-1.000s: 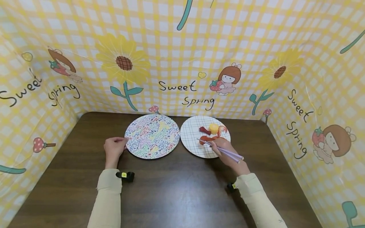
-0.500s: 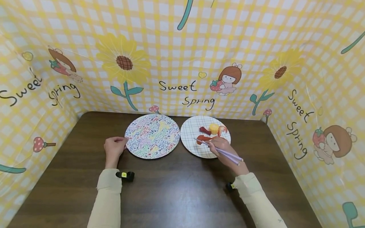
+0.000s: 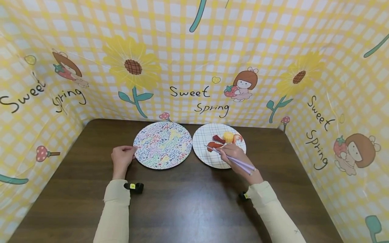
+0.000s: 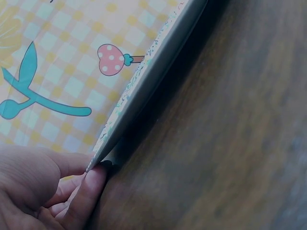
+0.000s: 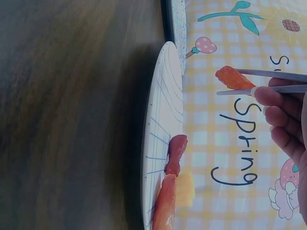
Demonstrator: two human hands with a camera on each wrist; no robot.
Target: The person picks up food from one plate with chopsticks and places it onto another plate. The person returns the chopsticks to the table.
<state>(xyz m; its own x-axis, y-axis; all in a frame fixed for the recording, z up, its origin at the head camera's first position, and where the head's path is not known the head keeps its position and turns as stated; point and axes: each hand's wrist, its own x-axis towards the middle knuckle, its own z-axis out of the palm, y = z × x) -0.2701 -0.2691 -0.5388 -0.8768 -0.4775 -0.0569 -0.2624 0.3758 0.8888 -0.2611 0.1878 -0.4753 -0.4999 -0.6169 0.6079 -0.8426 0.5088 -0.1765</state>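
My left hand [image 3: 121, 156] pinches the left rim of a round plate with a multicoloured squiggle pattern [image 3: 162, 145]; in the left wrist view the thumb and fingers grip its edge [image 4: 129, 103]. My right hand [image 3: 238, 158] holds a pair of pale purple chopsticks [image 3: 241, 163]. Between their tips is an orange-red piece of food [image 5: 234, 78], raised above the white grid-lined plate [image 3: 201, 143]. On that plate lie a dark red drumstick-shaped piece [image 3: 218, 139], a yellow piece [image 3: 228, 136] and an orange-and-white piece [image 3: 238, 138]. My right hand hides part of the plate.
Both plates stand side by side, rims nearly touching, at the back of a dark wooden table [image 3: 182, 202]. A yellow checked cloth [image 3: 188, 67] rises behind and on both sides. In the right wrist view a long orange-pink piece [image 5: 165, 203] lies on the grid plate.
My right hand has moved slightly left, carrying the orange-red piece in the chopsticks leftward over the grid plate. The left hand stays at the patterned plate's rim.
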